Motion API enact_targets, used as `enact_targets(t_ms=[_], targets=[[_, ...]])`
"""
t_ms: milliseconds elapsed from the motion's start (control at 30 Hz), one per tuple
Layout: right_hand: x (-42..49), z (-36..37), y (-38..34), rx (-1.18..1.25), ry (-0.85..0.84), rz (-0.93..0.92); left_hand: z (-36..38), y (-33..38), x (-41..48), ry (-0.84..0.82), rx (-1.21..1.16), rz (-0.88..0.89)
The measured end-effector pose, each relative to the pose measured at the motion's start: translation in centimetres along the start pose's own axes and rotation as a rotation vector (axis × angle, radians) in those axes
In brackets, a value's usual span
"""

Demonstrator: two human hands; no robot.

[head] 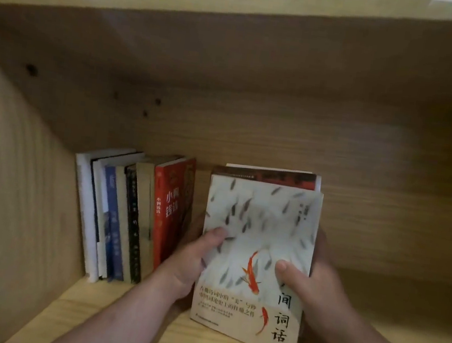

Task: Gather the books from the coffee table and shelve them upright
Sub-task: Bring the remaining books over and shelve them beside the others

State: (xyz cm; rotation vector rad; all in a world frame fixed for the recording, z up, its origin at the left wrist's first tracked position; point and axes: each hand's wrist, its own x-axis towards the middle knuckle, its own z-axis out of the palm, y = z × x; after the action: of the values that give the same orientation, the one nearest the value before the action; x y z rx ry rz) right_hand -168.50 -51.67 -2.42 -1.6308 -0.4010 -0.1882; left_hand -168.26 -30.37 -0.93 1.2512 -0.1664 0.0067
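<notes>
Both hands are clamped on: left hand (194,261) and right hand (316,285) grip the sides of the fish-cover book (260,227), thumbs on its front, its lower edge down at the wooden shelf (115,317). A dark red book (270,175) peeks up right behind it. Farther back on the left, a row of books (128,216) stands upright by the side wall.

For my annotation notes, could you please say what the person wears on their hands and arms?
Nothing shows: the left hand and right hand are ungloved, with no ring on the visible fingers. Both forearms are bare to the frame's edge, without sleeve, watch or bracelet.
</notes>
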Motion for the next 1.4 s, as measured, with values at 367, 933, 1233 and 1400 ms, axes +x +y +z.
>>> enact_targets(t_ms=[367, 933, 1233, 1400], targets=[[-1.5, 0.1, 0.0, -0.071, -0.131, -0.163, -1.0, 0.8, -1.0, 0.027, 0.361, 0.134], [-4.1, 2.1, -1.3, -0.433, -0.045, -0.418, 1.4, -0.4, -10.1, 0.196, 1.057, 0.294], [-4.0, 2.8, -1.3, -0.258, -0.173, -0.088, -0.3, 0.8, -10.7, 0.089, 0.788, 0.298], [-4.4, 3.7, -1.4, -0.303, -0.173, -0.082, -0.7, 1.2, -10.8, 0.125, 0.902, 0.300]])
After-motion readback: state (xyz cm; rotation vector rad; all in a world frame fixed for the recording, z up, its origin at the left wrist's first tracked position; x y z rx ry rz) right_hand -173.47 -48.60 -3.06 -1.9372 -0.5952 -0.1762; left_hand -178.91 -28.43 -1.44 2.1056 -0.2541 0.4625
